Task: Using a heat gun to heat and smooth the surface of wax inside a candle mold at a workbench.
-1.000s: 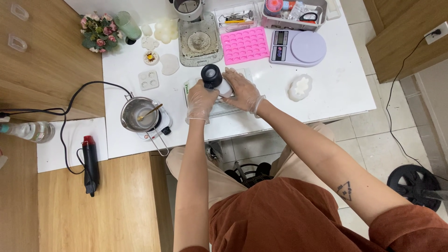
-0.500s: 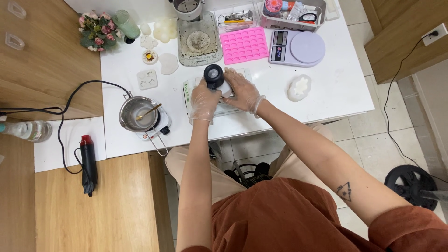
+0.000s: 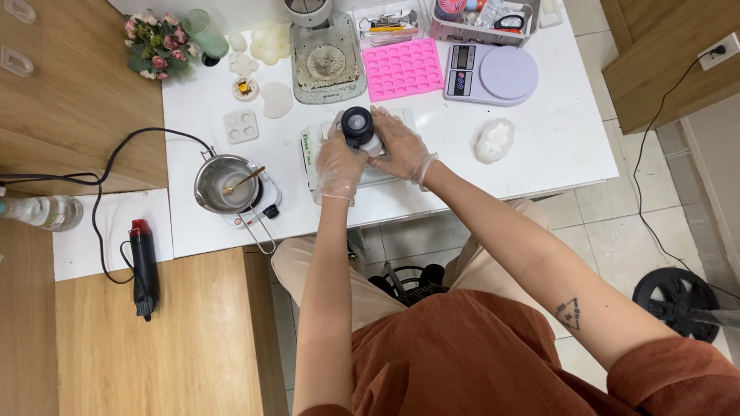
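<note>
In the head view, upper middle of the frame, a black-capped jar (image 3: pixel 358 127) sits between both gloved hands above a white tray (image 3: pixel 310 158). The left hand (image 3: pixel 339 166) wraps it from below-left; the right hand (image 3: pixel 401 150) cups its right side, fingers curled.

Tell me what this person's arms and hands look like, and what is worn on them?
Both hands wear thin, clear disposable gloves that end at the wrists: the left hand and the right hand. The forearms are bare. The right forearm carries a small dark triangle tattoo. Rust-orange short sleeves cover the upper arms, matching the top.
</note>
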